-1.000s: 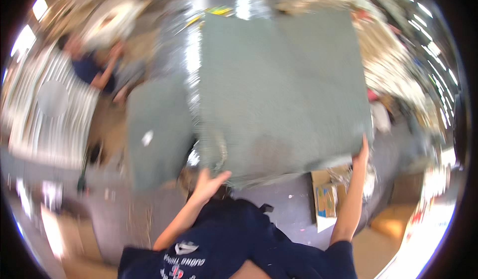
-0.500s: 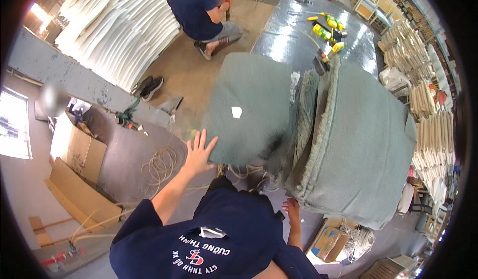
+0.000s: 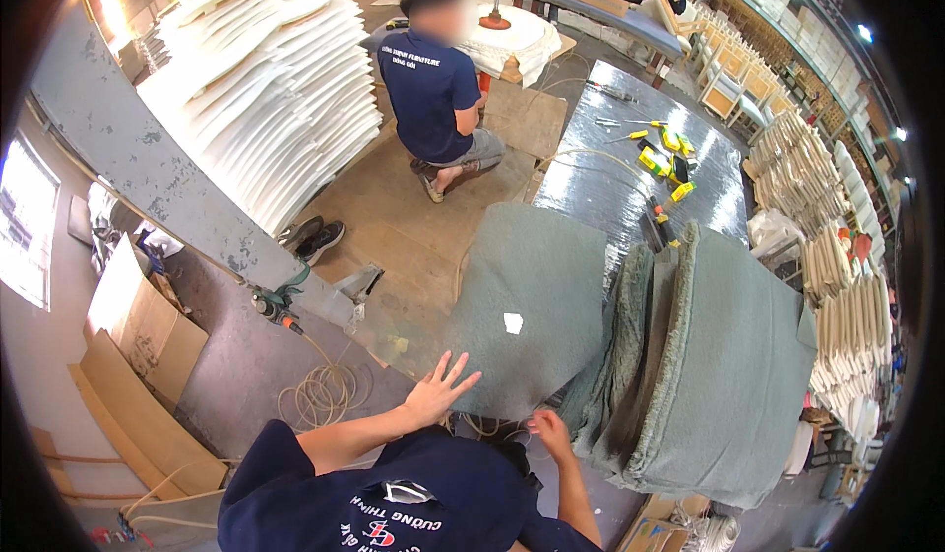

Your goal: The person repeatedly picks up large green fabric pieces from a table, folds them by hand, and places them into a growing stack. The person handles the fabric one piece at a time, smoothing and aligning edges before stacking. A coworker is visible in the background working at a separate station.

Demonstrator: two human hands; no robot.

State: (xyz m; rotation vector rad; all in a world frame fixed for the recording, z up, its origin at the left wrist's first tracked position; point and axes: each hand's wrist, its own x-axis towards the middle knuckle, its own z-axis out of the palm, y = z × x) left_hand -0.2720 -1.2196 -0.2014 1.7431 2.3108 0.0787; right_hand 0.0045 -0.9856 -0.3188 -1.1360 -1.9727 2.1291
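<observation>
Well left of the left hand [image 3: 430, 401], a bright window [image 3: 28, 222] breaks the pale wall [image 3: 25, 340], and grey floor [image 3: 241, 340] lies between. Ahead of that hand spreads brown boarding [image 3: 394, 281] (stained in patches), edged by a mottled grey beam [image 3: 157, 129]. Beyond the right hand [image 3: 551, 431], a dark, shiny tabletop [image 3: 574, 183] reflects white light; farther off, to its right, stand wooden-framed chairs [image 3: 726, 87] and bright lamps [image 3: 864, 33].

green cloth stack [image 3: 733, 375] partly hides a cardboard box [image 3: 658, 534], cut off below.

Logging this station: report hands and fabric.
Left hand spread by grey-green fabric sheet. Right hand near sheet, grip unclear. Folded fabric stack alongside, right.
</observation>
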